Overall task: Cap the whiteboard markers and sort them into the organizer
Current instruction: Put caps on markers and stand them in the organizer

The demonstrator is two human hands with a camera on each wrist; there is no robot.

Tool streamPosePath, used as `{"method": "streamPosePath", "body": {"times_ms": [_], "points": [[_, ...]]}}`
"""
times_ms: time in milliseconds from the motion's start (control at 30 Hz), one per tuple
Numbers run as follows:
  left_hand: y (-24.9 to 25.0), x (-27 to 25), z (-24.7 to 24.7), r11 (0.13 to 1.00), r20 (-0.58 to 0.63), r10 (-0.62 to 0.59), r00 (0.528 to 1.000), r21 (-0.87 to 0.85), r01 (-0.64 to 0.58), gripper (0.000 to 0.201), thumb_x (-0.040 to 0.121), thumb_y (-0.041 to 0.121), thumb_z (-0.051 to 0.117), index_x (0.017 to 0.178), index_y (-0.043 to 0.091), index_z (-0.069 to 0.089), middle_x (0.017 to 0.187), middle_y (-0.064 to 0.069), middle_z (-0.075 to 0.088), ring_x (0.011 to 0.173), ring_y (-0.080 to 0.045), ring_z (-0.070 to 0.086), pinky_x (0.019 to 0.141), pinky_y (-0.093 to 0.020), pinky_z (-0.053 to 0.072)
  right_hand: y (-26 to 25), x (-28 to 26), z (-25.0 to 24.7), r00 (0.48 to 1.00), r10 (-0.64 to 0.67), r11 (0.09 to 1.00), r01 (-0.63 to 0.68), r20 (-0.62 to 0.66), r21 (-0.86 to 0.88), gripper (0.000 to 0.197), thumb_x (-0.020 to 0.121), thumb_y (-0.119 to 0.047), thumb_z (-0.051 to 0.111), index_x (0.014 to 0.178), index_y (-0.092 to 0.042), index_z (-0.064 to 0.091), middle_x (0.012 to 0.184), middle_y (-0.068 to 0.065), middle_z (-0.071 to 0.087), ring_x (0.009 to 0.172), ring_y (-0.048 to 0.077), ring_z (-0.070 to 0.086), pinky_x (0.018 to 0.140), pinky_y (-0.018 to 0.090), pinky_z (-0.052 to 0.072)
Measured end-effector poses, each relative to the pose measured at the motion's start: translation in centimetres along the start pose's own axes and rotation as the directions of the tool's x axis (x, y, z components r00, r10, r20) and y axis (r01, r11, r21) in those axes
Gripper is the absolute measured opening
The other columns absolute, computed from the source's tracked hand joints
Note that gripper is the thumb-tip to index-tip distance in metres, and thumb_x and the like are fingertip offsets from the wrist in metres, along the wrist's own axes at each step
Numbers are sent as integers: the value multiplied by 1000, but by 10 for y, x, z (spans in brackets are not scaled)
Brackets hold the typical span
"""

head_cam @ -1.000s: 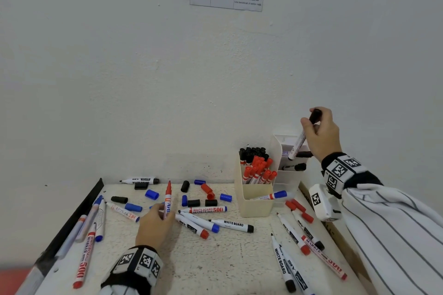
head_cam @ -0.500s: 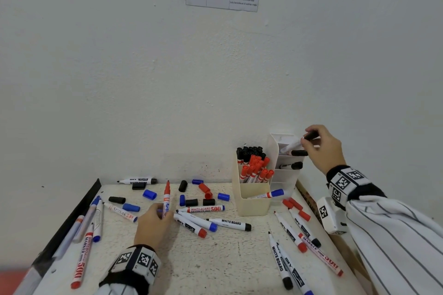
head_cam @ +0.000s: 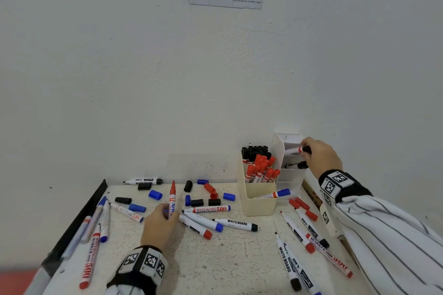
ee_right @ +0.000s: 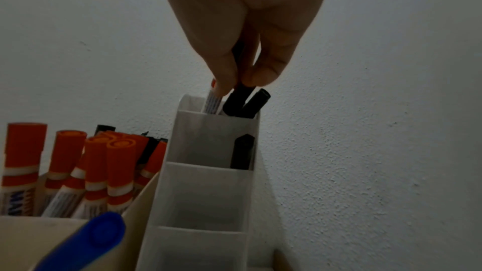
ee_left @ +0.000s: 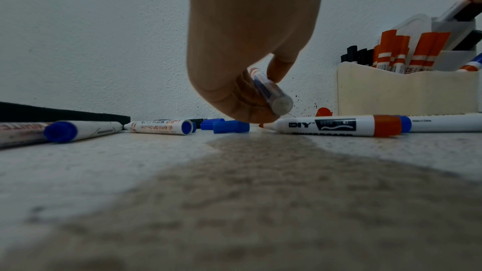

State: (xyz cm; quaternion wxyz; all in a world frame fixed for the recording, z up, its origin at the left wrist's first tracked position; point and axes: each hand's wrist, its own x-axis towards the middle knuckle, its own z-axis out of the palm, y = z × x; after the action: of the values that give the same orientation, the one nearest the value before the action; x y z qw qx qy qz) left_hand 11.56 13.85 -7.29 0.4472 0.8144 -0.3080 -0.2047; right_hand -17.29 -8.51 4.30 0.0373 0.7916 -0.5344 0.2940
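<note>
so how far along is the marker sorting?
Partway. Done: capped red and black markers fill the cream organizer. In hand: the right hand is lowering a black-capped marker into the top slot of the white tiered organizer; the left hand grips an uncapped red marker. Left: many uncapped markers and loose caps lie on the table.

I see a cream plastic organizer box [head_cam: 260,201] holding red-capped markers [head_cam: 261,171] and black-capped markers [head_cam: 254,151]. Beside it stands a white tiered organizer [head_cam: 291,175]. The speckled off-white table [head_cam: 215,263] carries loose blue caps [head_cam: 155,195], black caps [head_cam: 197,202] and red caps [head_cam: 210,189]. My sleeve [head_cam: 393,242] is white with thin dark stripes; both wristbands [head_cam: 143,263] show black-and-white square codes.
</note>
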Motion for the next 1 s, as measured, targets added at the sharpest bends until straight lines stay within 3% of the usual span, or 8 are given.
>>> {"method": "streamPosePath", "body": {"times_ms": [100, 200, 300, 367, 467, 600, 800, 1000], "points": [[0, 1, 0, 1000, -5, -5, 1000, 0, 5, 38, 91, 18, 56, 125, 4, 51, 116, -14, 60, 89, -14, 50, 86, -29, 43, -2, 0, 2, 999, -37, 992, 35, -17, -124, 20, 88, -26, 58, 103, -14, 63, 93, 7, 61, 83, 26, 54, 60, 28, 40], [-1, 2, 1, 1000, -3, -11, 1000, 10, 11, 38, 91, 18, 56, 125, 4, 50, 115, -14, 61, 90, -14, 51, 86, -29, 44, -5, 1, 6, 999, -24, 986, 31, 42, -162, 27, 89, -31, 57, 111, -15, 61, 109, 7, 59, 96, 27, 49, 70, 33, 44], [-2, 2, 0, 1000, -2, -11, 1000, 2, 11, 38, 90, 18, 56, 125, 4, 50, 114, -14, 61, 89, -14, 52, 85, -29, 45, -6, 0, 6, 997, -11, 957, 32, 76, -289, 31, 92, -25, 52, 123, -22, 53, 115, 7, 57, 99, 28, 49, 76, 34, 42], [-2, 3, 0, 1000, 2, -7, 1000, -1, 7, 38, 90, 19, 57, 125, 4, 51, 111, -13, 61, 87, -14, 52, 81, -26, 43, -6, 0, 4, 999, -16, 946, 28, 39, -324, 27, 91, -20, 52, 117, -23, 54, 107, 7, 60, 92, 29, 51, 74, 34, 38], [-2, 3, 1, 1000, 3, -8, 1000, -12, 8, 38, 90, 19, 57, 125, 5, 51, 109, -12, 61, 87, -14, 53, 80, -26, 43, -5, 0, 1, 999, -48, 975, 43, -15, -220, 26, 87, -12, 58, 112, -16, 58, 95, 13, 61, 79, 31, 53, 67, 33, 38], [-1, 2, 1, 1000, 6, -9, 1000, -19, 10, 38, 91, 18, 56, 126, 4, 50, 111, -13, 60, 88, -14, 52, 81, -27, 43, -7, 0, -4, 997, -43, 999, 44, -62, 19, 25, 89, -8, 54, 114, -8, 59, 97, 17, 58, 78, 31, 55, 62, 29, 42], [-2, 3, 0, 1000, 4, -11, 1000, -20, 11, 38, 91, 18, 56, 126, 5, 50, 104, -7, 58, 88, -13, 52, 82, -27, 43, -7, 2, 9, 995, -82, 994, 78, 53, 78, 37, 82, 4, 57, 118, -3, 58, 110, 18, 53, 101, 33, 52, 85, 39, 47], [-3, 3, 1, 1000, 2, 2, 1000, -21, -2, 38, 91, 17, 56, 126, 5, 50, 94, -1, 53, 80, -9, 50, 77, -23, 42, -10, 1, 11, 997, -73, 995, 73, 9, 70, 20, 86, -1, 55, 105, -2, 61, 98, 17, 54, 84, 30, 53, 69, 32, 45]]}}
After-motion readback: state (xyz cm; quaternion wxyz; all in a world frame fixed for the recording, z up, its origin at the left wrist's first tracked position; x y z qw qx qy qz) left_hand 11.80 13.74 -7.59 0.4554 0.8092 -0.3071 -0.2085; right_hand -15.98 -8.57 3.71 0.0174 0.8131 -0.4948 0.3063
